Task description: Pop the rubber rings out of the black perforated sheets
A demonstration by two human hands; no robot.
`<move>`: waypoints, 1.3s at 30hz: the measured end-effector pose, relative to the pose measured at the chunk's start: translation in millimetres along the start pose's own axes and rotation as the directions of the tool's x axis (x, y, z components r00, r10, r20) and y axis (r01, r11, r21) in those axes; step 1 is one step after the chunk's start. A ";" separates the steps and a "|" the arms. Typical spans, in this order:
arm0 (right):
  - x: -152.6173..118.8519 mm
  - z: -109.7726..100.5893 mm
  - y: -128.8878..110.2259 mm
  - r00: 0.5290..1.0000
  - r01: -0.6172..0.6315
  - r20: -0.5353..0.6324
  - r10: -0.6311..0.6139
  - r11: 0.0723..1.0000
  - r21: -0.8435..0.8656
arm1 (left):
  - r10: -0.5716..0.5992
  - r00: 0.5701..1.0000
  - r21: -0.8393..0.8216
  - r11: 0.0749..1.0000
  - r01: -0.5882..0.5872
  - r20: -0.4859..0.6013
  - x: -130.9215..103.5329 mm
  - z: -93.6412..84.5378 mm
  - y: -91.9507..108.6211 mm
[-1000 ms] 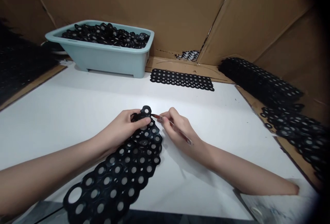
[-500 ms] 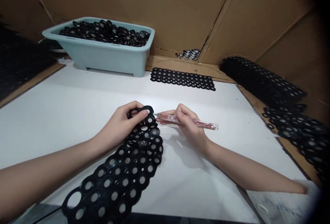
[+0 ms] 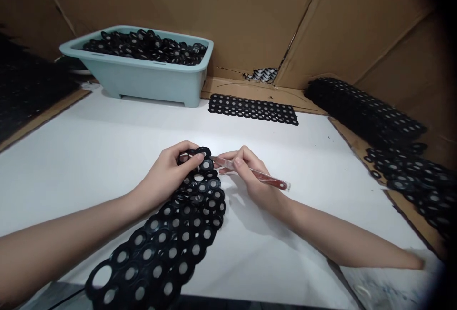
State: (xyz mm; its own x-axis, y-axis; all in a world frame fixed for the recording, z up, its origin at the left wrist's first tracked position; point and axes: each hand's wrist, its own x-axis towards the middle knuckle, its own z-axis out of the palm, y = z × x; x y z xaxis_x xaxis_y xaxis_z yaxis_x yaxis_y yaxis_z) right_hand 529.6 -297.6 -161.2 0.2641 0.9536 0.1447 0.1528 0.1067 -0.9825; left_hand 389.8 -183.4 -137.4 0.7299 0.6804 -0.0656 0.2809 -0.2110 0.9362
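My left hand (image 3: 182, 165) pinches the far end of a black sheet of joined rings (image 3: 164, 234), with the thumb on top. The sheet hangs toward me over the near edge of the table, and pale discs show in most of its rings. Between the fingers and thumb of my right hand (image 3: 250, 169) is a slim red-handled tool (image 3: 267, 179), partly covered in clear plastic. Its front end meets the sheet's right edge beside my left thumb; the very tip is hidden there.
On the white table (image 3: 89, 172), a blue tub (image 3: 153, 79) full of black ring pieces stands at the back left. A flat ring sheet (image 3: 253, 109) lies at the back. Stacked sheets (image 3: 367, 110) and loose ring pieces (image 3: 417, 181) are on the right. Cardboard walls (image 3: 250, 19) enclose the back.
My right hand has moved slightly left, bringing the tool's front end in against the sheet's edge. The tool's rear end has tilted lower. My left hand keeps its hold almost unmoved.
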 end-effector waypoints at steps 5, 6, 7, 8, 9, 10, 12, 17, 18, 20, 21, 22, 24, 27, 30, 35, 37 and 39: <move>-3.0 5.3 0.9 0.996 0.046 -0.061 -0.061 0.974 -0.222 | 0.010 0.999 0.065 0.998 -0.008 -0.032 -3.1 1.6 -0.9; -4.4 5.7 -0.6 0.996 0.043 -0.067 -0.064 0.961 -0.272 | 0.025 0.999 0.082 0.996 -0.021 -0.048 -4.8 2.8 -0.7; -5.7 5.9 -2.4 0.996 0.043 -0.065 -0.067 0.948 -0.314 | 0.039 0.998 0.093 0.995 -0.034 -0.056 -6.6 4.3 -0.2; -6.7 5.9 -4.1 0.996 0.046 -0.060 -0.071 0.938 -0.345 | 0.050 0.997 0.098 0.994 -0.045 -0.054 -8.5 5.9 0.4; -7.1 6.0 -5.5 0.995 0.051 -0.056 -0.077 0.930 -0.365 | 0.056 0.998 0.100 0.994 -0.052 -0.041 -10.0 7.4 1.0; -7.0 6.0 -6.3 0.995 0.053 -0.058 -0.081 0.925 -0.376 | 0.055 0.998 0.102 0.993 -0.052 -0.023 -11.0 8.7 1.4; -5.4 6.2 -6.0 0.995 0.038 -0.067 -0.068 0.924 -0.381 | 0.041 0.999 0.106 0.993 -0.042 0.014 -10.8 10.1 1.4; 0.0 -1.4 -3.7 0.979 0.015 -0.191 -0.074 0.956 -0.294 | 0.053 0.994 0.090 0.994 -0.062 0.093 -0.5 3.6 -2.1; 0.8 -5.6 -4.4 0.961 0.035 -0.254 -0.113 0.956 -0.292 | 0.054 0.996 0.098 0.993 -0.061 0.074 1.9 1.1 -2.8; 3.1 -16.8 -5.9 0.916 0.063 -0.349 -0.199 0.929 -0.365 | 0.058 0.998 0.119 0.991 -0.058 0.007 6.4 -4.4 -3.9; 5.0 -23.1 -6.0 0.907 0.063 -0.349 -0.236 0.895 -0.442 | 0.069 0.997 0.126 0.990 -0.064 -0.029 8.6 -7.0 -4.2; 7.3 -29.6 -5.2 0.912 0.060 -0.312 -0.266 0.839 -0.540 | 0.082 0.995 0.131 0.989 -0.075 -0.056 11.0 -9.6 -4.4; 13.1 -41.6 0.1 0.938 0.073 -0.178 -0.297 0.672 -0.737 | 0.098 0.991 0.138 0.987 -0.085 -0.088 16.1 -14.3 -4.8; 21.4 -54.8 15.3 0.965 0.085 -0.050 -0.257 0.489 -0.868 | 0.091 0.990 0.154 0.985 -0.074 -0.106 23.5 -21.2 -5.6; 25.0 -60.4 26.4 0.977 0.068 -0.024 -0.212 0.416 -0.907 | 0.183 0.969 0.246 0.959 -0.138 -0.169 28.3 -29.5 -6.5; 33.2 -48.8 0.2 0.950 0.091 -0.083 -0.302 0.522 -0.848 | 0.406 0.893 0.479 0.834 -0.275 -0.195 32.2 -41.8 5.9; 46.2 -35.4 -23.4 0.970 0.190 0.024 -0.240 0.696 -0.692 | 0.483 0.861 0.562 0.761 -0.324 -0.157 35.3 -42.6 20.5; 64.4 -19.1 -46.6 0.976 0.218 0.134 -0.173 0.837 -0.501 | 0.555 0.825 0.631 0.679 -0.376 -0.106 40.3 -40.8 38.5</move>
State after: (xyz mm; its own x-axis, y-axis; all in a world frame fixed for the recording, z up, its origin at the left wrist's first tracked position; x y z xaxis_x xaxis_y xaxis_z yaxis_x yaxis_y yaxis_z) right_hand 557.6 -246.5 -103.9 0.1032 0.9498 0.2954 0.6630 0.1557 -0.7322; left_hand 404.6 -135.5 -89.9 0.6924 0.5185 0.5017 0.3097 -0.8416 0.4424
